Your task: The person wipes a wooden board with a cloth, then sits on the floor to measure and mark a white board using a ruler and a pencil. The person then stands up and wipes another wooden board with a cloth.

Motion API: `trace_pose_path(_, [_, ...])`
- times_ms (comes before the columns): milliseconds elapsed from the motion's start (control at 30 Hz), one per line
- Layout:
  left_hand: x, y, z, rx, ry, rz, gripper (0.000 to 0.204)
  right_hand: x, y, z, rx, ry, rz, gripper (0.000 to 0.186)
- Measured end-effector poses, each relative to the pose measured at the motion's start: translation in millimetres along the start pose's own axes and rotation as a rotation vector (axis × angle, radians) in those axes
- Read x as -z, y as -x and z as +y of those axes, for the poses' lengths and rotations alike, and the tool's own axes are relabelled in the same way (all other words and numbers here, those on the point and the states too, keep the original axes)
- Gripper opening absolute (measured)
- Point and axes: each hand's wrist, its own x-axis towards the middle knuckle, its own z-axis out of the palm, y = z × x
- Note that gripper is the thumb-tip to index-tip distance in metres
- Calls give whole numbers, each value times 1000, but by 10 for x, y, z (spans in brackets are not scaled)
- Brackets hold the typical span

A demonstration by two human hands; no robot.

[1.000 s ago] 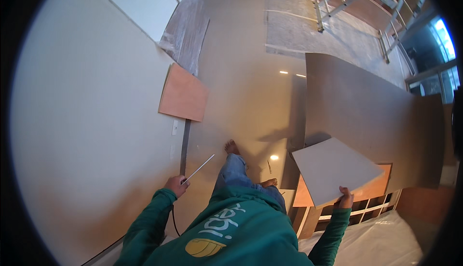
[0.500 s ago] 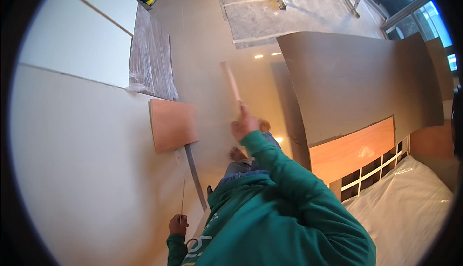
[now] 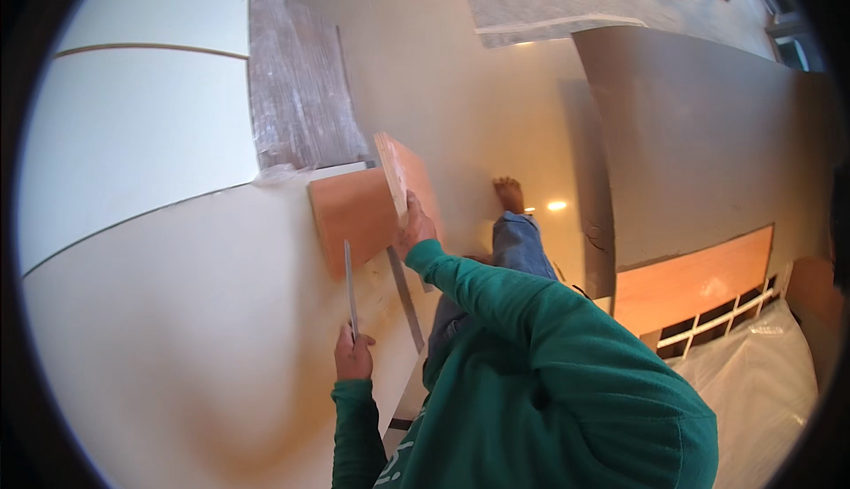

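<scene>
Lowered since half a second ago, the right hand (image 3: 414, 223) now grips a thin orange wooden panel (image 3: 403, 174) on edge, fingers clamped, against a flat orange board (image 3: 352, 214) on the pale surface (image 3: 177, 329). The left hand (image 3: 352, 358) holds a slim metal ruler (image 3: 349, 287), fingers closed around it.

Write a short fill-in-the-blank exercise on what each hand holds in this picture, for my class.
1. The left hand holds a thin metal ____.
2. The right hand grips a tilted orange ____.
3. Another orange panel lies flat on the large ____ board.
4. The person's sleeves are ____.

Missing words: ruler; panel; white; green
</scene>
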Motion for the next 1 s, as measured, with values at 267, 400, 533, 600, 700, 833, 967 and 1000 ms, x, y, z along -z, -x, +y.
trace_pose_path(267, [-88, -720, 928, -149, 258, -456, 58, 620, -94, -6, -187, 128, 206, 86])
trace_pose_path(400, [-419, -980, 1120, -463, 90, -633, 49, 1093, 363, -126, -365, 24, 369, 84])
trace_pose_path(533, [-772, -710, 1563, -965, -163, -728, 61, 1684, 1049, -295, -350, -107, 770, 83])
trace_pose_path(600, [-920, -338, 1813, -1155, -253, -782, 66, 1973, 1358, -404, -327, -143, 982, 79])
trace_pose_path(700, [-1154, 286, 2079, -1313, -228, -885, 63, 2402, 1852, -538, -374, -220, 1257, 65])
trace_pose_path(833, [-1436, 963, 2152, -1552, -248, -990, 54, 2825, 2706, -604, -518, -325, 1510, 55])
trace_pose_path(967, [-1772, 1652, 2129, -1705, -253, -1091, 45, 3218, 3723, -490, -344, -356, 1687, 63])
trace_pose_path(1000, [-1866, 1836, 2137, -1717, -267, -1122, 43, 3303, 3990, -440, -363, -307, 1666, 61])
